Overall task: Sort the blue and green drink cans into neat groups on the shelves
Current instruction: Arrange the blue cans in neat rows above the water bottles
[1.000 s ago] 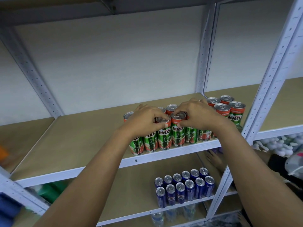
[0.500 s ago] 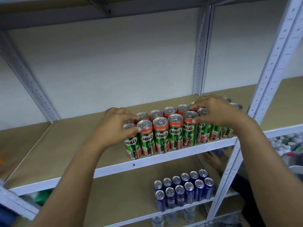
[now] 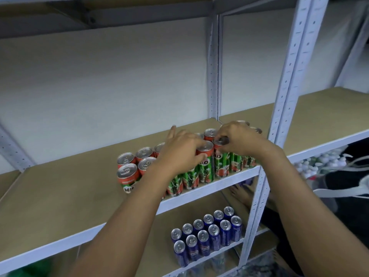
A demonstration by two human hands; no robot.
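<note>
Several green and red Milo cans (image 3: 127,174) stand in two rows along the front of the upper shelf (image 3: 60,188). My left hand (image 3: 181,152) grips one front-row can (image 3: 205,162) near its top, thumb on its side. My right hand (image 3: 241,140) pinches the rim of the neighbouring can (image 3: 220,156) just to the right. Both hands cover the middle and right cans of the group. On the shelf below, several blue cans (image 3: 207,234) stand in two tidy rows near the right post.
White perforated steel posts (image 3: 287,80) frame the shelf bay on the right. A neighbouring shelf (image 3: 323,116) continues to the right. White bottles (image 3: 319,162) and a dark bag (image 3: 347,176) lie lower right. A person's bare foot (image 3: 241,194) shows behind the lower shelf.
Both hands have come in from the ends of the row to its middle-right. They now hold two adjacent front cans. The camera has shifted a little.
</note>
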